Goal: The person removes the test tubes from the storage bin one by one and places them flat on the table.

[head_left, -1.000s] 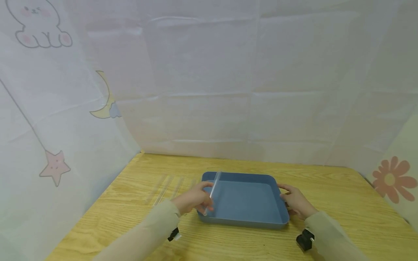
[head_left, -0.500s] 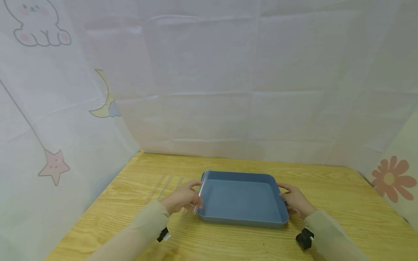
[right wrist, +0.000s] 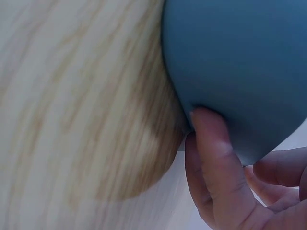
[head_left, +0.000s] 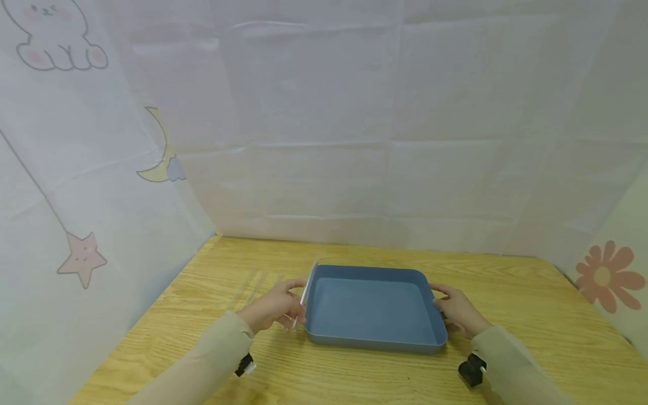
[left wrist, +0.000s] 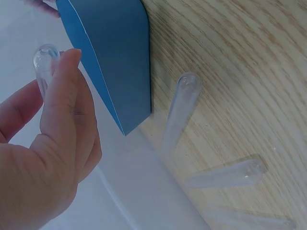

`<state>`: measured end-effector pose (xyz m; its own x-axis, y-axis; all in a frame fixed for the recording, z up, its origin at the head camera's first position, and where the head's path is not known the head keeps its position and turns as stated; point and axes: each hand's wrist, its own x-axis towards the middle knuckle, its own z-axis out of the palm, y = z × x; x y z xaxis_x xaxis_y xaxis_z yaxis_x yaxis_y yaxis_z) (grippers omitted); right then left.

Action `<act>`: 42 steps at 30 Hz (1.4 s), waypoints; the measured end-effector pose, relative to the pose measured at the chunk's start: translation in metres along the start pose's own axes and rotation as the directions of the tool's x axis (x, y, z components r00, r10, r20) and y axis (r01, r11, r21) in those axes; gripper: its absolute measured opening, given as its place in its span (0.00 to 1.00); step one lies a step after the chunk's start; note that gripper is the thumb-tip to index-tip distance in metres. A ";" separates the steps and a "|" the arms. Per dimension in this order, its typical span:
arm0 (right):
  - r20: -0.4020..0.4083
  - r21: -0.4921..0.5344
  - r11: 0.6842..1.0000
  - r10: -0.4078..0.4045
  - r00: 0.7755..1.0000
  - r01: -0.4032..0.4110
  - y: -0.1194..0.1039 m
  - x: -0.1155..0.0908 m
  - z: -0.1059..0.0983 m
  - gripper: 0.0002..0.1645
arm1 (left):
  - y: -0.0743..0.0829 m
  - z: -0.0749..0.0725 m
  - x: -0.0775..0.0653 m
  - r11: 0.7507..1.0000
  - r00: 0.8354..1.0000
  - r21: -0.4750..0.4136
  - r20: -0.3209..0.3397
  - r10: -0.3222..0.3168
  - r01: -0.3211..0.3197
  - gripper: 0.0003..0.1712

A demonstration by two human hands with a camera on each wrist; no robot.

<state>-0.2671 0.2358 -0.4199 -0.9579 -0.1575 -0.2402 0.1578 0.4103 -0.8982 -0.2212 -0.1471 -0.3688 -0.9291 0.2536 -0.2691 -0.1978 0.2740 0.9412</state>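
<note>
A clear test tube (head_left: 306, 292) leans at the left side of a blue rectangular tray (head_left: 374, 344), pinched by my left hand (head_left: 273, 306). In the left wrist view, the tube's rounded end (left wrist: 46, 55) sticks out between thumb and fingers, close to the tray's wall (left wrist: 112, 52). My right hand (head_left: 459, 314) holds the tray's right side. Up close in the right wrist view, a fingertip presses low on the outer wall (right wrist: 230, 57). Further clear tubes lie on the table left of the tray, such as one tube (left wrist: 181, 108) near its corner.
The tray stands on a wooden table (head_left: 344, 374). Pale fabric walls (head_left: 314, 135) with printed figures rise behind and at the sides. Two more loose tubes, one tube (left wrist: 228, 175) among them, lie beside the left hand.
My left hand has drawn the test tube leftward, from over the tray's left part to just outside its left rim. The right hand and the tray stay almost in place.
</note>
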 end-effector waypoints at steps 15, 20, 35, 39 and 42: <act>-0.008 0.007 1.000 0.001 1.000 -0.001 0.000 -0.001 -0.001 0.30 | -0.006 -0.011 -0.004 1.000 1.000 -0.010 -0.014 -0.006 0.006 0.38; -0.003 0.012 1.000 0.002 1.000 -0.002 0.000 0.000 -0.001 0.31 | -0.008 -0.015 -0.008 1.000 0.999 0.007 -0.034 -0.012 0.012 0.38; -0.006 0.004 1.000 0.009 1.000 -0.009 0.002 0.002 -0.001 0.31 | -0.010 -0.034 -0.016 0.999 0.992 0.025 -0.120 -0.037 0.040 0.38; -0.009 0.009 1.000 0.011 1.000 -0.011 0.002 0.001 0.000 0.30 | -0.012 -0.038 -0.018 0.999 0.989 0.026 -0.141 -0.040 0.044 0.37; -0.008 0.009 1.000 0.010 1.000 -0.010 0.001 -0.001 0.000 0.30 | -0.013 -0.040 -0.020 0.998 0.988 0.032 -0.148 -0.044 0.050 0.37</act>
<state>-0.2666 0.2365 -0.4205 -0.9580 -0.1465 -0.2465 0.1695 0.4041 -0.8989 -0.2123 -0.1933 -0.3674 -0.9554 0.1010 -0.2774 -0.2336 0.3160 0.9196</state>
